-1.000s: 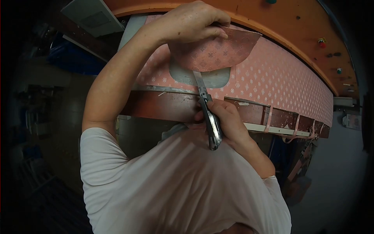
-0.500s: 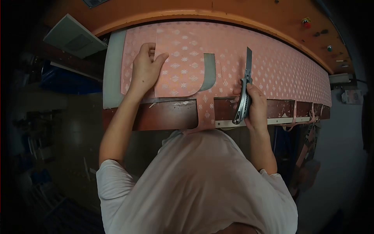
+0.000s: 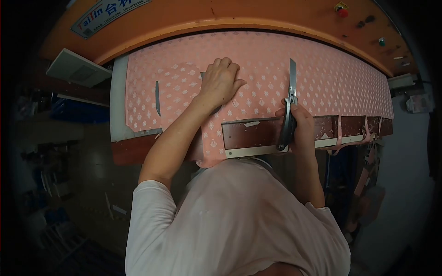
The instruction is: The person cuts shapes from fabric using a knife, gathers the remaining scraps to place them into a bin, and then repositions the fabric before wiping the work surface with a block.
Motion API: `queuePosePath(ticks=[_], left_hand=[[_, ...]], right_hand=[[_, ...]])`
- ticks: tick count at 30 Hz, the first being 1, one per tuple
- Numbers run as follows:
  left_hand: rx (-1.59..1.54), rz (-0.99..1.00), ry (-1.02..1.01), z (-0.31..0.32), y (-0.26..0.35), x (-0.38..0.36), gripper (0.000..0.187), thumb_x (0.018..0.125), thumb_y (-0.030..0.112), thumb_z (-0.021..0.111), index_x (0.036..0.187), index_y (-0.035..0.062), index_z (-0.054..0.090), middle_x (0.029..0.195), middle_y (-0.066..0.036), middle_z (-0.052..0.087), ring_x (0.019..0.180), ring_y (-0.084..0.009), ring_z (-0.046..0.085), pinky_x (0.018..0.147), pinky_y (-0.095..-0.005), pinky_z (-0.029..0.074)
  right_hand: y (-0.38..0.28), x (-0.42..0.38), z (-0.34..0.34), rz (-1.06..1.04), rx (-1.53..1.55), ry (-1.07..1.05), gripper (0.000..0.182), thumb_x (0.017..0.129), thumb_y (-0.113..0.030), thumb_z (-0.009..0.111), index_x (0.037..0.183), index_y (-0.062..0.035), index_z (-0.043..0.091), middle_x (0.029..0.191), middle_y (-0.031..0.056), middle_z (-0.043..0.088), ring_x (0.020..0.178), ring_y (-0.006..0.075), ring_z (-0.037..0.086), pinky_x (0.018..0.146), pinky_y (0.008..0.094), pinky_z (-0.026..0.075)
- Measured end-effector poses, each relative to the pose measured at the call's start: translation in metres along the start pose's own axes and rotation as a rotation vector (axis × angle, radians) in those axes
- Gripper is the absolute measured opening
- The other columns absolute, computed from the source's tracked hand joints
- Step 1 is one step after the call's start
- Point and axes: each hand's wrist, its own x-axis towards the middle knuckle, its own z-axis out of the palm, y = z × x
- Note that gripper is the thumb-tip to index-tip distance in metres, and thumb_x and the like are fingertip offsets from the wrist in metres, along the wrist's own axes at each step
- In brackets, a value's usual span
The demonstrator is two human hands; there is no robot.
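Pink fabric (image 3: 267, 87) with a pale flower pattern lies spread over a long table. My left hand (image 3: 222, 82) rests on it, thumb out and fingers slightly bent, partly covering a cut opening. In my right hand (image 3: 302, 126) is a utility knife (image 3: 287, 122), held upright with its long blade extended and pointing away from me. Left of my left hand, a narrow dark slit (image 3: 157, 99) shows in the fabric. A strip of the same fabric (image 3: 213, 142) hangs over the table's near edge toward my shirt.
An orange machine beam (image 3: 193, 20) runs along the far side, with a red button (image 3: 342, 12) and a green one (image 3: 381, 42). The table's dark red front edge (image 3: 258, 133) carries a pale rail. Thin fabric strips (image 3: 339, 133) dangle at the right.
My left hand has let go of the fabric edge at the left and moved right onto the cut opening. The knife stays in my right hand, and the view has shifted.
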Motion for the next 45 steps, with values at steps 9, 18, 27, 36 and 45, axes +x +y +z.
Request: queuePosePath(ticks=[9,18,27,36,45], left_hand=[[-0.002,-0.224,-0.276,-0.008,0.008,0.036,0.043,0.075,0.028,0.086,0.104,0.0035,0.067,0.108,-0.014,0.063,0.105,-0.0316,0.057,0.094,-0.0415,0.048],[0.019,-0.124,-0.256,0.010,0.025,0.055,0.048,0.076,0.037,0.084,0.107,0.0036,0.068,0.103,-0.014,0.067,0.110,-0.0313,0.061,0.097,-0.0412,0.047],[0.015,-0.137,-0.322,0.040,0.075,0.080,0.052,0.074,0.037,0.086,0.108,0.0029,0.067,0.103,-0.015,0.067,0.107,-0.0329,0.060,0.093,-0.0419,0.048],[-0.327,-0.390,-0.490,0.034,0.070,0.095,0.043,0.088,0.030,0.079,0.109,-0.0045,0.066,0.125,-0.017,0.068,0.109,-0.0244,0.068,0.091,-0.0335,0.055],[-0.336,-0.401,-0.299,0.044,0.088,0.083,0.024,0.092,0.018,0.071,0.101,-0.0037,0.066,0.119,-0.016,0.072,0.103,-0.0250,0.072,0.089,-0.0342,0.056]], right_hand=[[-0.027,0.022,-0.084,0.051,-0.007,0.056,0.030,0.104,-0.023,0.050,0.118,0.0004,0.063,0.084,0.0093,0.070,0.061,0.0106,0.062,0.049,0.0265,0.053],[-0.048,0.056,-0.128,0.028,-0.188,-0.112,0.030,0.103,-0.026,0.054,0.118,-0.0021,0.064,0.089,0.0066,0.070,0.071,0.0084,0.061,0.058,0.0247,0.053],[-0.062,0.075,-0.151,-0.043,-0.479,-0.266,0.029,0.103,-0.024,0.054,0.115,-0.0004,0.065,0.090,0.0045,0.070,0.076,0.0095,0.061,0.061,0.0280,0.050],[-0.091,0.099,-0.150,-0.222,-1.111,-0.394,0.026,0.094,-0.016,0.056,0.112,-0.0002,0.066,0.077,0.0193,0.067,0.069,0.0307,0.065,0.071,0.0413,0.051],[-0.136,0.154,-0.132,-0.707,-1.564,-0.548,0.027,0.094,-0.018,0.055,0.114,-0.0058,0.069,0.092,0.0193,0.068,0.094,0.0373,0.065,0.084,0.0473,0.052]])
